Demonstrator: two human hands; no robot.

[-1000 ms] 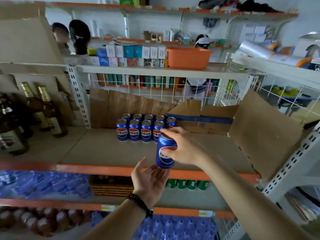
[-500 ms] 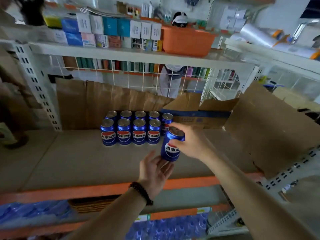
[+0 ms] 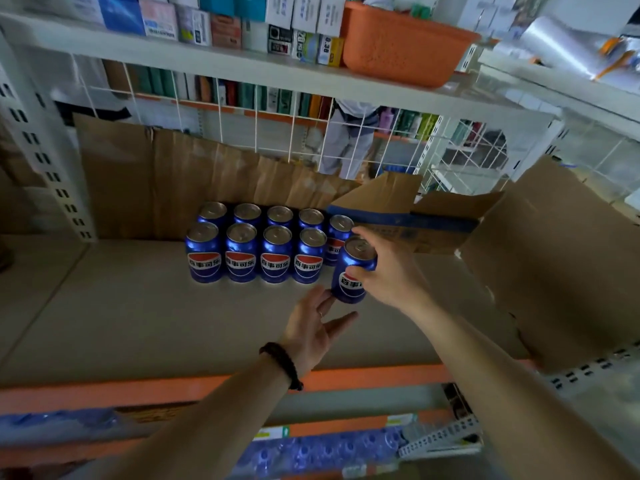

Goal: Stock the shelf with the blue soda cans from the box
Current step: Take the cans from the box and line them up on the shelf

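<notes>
My right hand (image 3: 384, 268) is shut on a blue soda can (image 3: 351, 271), holding it upright just above the grey shelf (image 3: 138, 313), at the right end of the front row. Several blue soda cans (image 3: 256, 247) stand in two rows at the back of the shelf. My left hand (image 3: 313, 329) is open, palm up, fingertips just below and left of the held can. The open cardboard box (image 3: 412, 223) with a blue stripe lies behind my right hand, flaps spread; its inside is hidden.
A large cardboard flap (image 3: 554, 258) rises on the right. Cardboard sheets (image 3: 166, 188) lean against the wire back grid. An orange basket (image 3: 401, 43) and small boxes sit on the upper shelf. A person (image 3: 348, 140) stands behind the grid. Wrapped water bottles (image 3: 322, 452) fill the lowest level.
My right hand has carried the can forward and lower, toward the right end of the front row. My left hand followed beneath it. The view has moved closer to the shelf.
</notes>
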